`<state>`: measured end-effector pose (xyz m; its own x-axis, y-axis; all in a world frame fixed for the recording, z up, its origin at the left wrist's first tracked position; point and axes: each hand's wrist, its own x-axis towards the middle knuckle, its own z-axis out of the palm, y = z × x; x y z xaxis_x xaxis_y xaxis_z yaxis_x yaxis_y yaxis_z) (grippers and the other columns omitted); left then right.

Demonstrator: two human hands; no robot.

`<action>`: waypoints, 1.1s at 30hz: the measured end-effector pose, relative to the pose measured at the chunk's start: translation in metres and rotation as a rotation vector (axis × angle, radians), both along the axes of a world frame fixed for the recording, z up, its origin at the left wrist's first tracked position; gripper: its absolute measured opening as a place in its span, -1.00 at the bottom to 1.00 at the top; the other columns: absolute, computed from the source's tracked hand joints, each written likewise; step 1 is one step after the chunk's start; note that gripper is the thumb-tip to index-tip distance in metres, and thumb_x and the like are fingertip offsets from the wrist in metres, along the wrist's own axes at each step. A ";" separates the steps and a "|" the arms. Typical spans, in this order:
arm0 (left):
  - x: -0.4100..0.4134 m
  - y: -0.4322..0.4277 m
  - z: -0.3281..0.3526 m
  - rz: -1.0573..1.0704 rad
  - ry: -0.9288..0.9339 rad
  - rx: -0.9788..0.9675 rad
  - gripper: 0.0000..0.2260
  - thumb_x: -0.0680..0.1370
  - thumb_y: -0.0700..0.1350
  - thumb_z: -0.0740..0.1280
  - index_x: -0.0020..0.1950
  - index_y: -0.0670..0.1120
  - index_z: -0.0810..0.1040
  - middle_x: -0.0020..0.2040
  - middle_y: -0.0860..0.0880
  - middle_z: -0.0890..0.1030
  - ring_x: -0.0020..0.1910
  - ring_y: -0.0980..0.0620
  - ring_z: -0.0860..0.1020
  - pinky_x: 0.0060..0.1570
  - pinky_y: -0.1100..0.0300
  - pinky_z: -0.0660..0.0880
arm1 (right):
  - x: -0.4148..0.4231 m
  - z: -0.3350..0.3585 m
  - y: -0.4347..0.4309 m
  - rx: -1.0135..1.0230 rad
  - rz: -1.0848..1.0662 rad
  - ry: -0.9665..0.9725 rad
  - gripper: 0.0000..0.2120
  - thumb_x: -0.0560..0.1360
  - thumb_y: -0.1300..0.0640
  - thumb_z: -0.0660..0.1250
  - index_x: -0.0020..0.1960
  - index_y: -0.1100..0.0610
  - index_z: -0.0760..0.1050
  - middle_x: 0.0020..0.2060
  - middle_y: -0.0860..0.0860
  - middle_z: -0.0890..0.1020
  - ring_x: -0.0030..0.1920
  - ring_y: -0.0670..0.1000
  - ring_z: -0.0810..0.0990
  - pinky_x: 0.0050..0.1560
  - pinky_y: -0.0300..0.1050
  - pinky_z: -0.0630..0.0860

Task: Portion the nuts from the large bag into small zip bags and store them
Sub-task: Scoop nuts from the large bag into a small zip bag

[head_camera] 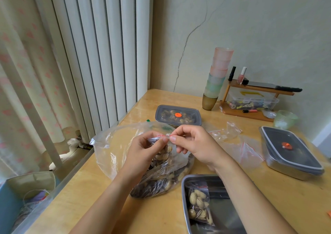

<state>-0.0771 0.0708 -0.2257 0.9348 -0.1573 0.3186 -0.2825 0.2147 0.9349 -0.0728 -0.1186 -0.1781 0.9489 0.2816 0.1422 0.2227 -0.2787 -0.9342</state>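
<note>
A small zip bag (163, 150) with nuts in it hangs above the large clear bag (114, 144) of nuts and seeds on the wooden table (197, 101). My left hand (148, 150) and my right hand (193, 145) both pinch its red zip strip at the top, fingertips close together. An open steel tray (184, 194) at the front holds one filled small zip bag (198, 203). Several empty small zip bags (238, 144) lie to the right of my right hand.
A lidded grey container (178, 115) with nuts stands behind the large bag. Another lidded steel container (290, 151) sits at the right. A cup stack (216, 78), a wooden rack (250, 97) and a green cup (284, 119) line the back wall. The table's left edge borders a radiator.
</note>
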 end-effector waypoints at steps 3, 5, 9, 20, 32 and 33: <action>0.001 0.000 0.000 0.007 0.000 -0.020 -0.86 0.58 -0.14 0.43 -0.03 -0.22 0.67 -0.28 -0.09 0.56 -0.29 0.02 0.47 -0.26 0.20 0.44 | 0.001 -0.001 0.000 0.029 -0.031 0.035 -0.89 0.60 0.17 0.43 0.00 0.22 0.66 -0.25 0.06 0.66 -0.25 0.00 0.60 -0.24 -0.19 0.50; 0.002 0.000 0.000 0.023 0.003 -0.038 -0.87 0.58 -0.17 0.43 -0.04 -0.25 0.65 -0.29 -0.08 0.56 -0.30 0.04 0.48 -0.27 0.22 0.45 | 0.002 -0.001 -0.001 0.051 -0.050 0.045 -0.91 0.60 0.20 0.42 -0.04 0.21 0.65 -0.26 0.06 0.65 -0.25 0.01 0.59 -0.25 -0.18 0.49; 0.001 -0.001 -0.001 -0.001 0.011 -0.054 -0.89 0.60 -0.23 0.42 -0.03 -0.29 0.62 -0.29 -0.11 0.54 -0.33 0.02 0.46 -0.31 0.22 0.44 | 0.002 0.000 -0.001 0.052 -0.039 0.047 -0.91 0.60 0.19 0.42 -0.06 0.19 0.65 -0.28 0.08 0.63 -0.25 0.01 0.59 -0.26 -0.19 0.48; 0.001 -0.002 -0.002 0.031 0.004 -0.035 -0.89 0.59 -0.22 0.43 -0.02 -0.28 0.63 -0.28 -0.21 0.53 -0.31 -0.07 0.45 -0.32 0.17 0.45 | 0.001 -0.002 0.002 -0.002 -0.072 -0.016 -0.96 0.57 0.26 0.44 -0.06 0.18 0.64 -0.33 -0.01 0.63 -0.31 -0.06 0.60 -0.27 -0.22 0.49; 0.000 -0.003 -0.003 0.012 -0.003 -0.020 -0.89 0.59 -0.22 0.43 -0.05 -0.27 0.62 -0.30 -0.15 0.55 -0.34 -0.02 0.48 -0.32 0.18 0.45 | 0.000 -0.002 0.007 -0.099 -0.102 -0.081 -0.91 0.57 0.29 0.40 -0.10 0.17 0.60 -0.40 -0.11 0.60 -0.34 -0.08 0.59 -0.29 -0.29 0.47; 0.000 -0.003 -0.003 0.011 -0.002 -0.022 -0.89 0.59 -0.22 0.43 -0.05 -0.27 0.62 -0.31 -0.15 0.55 -0.34 -0.02 0.47 -0.32 0.17 0.45 | 0.000 -0.002 0.007 -0.101 -0.103 -0.082 -0.91 0.57 0.29 0.40 -0.10 0.17 0.60 -0.40 -0.10 0.60 -0.34 -0.08 0.59 -0.29 -0.29 0.46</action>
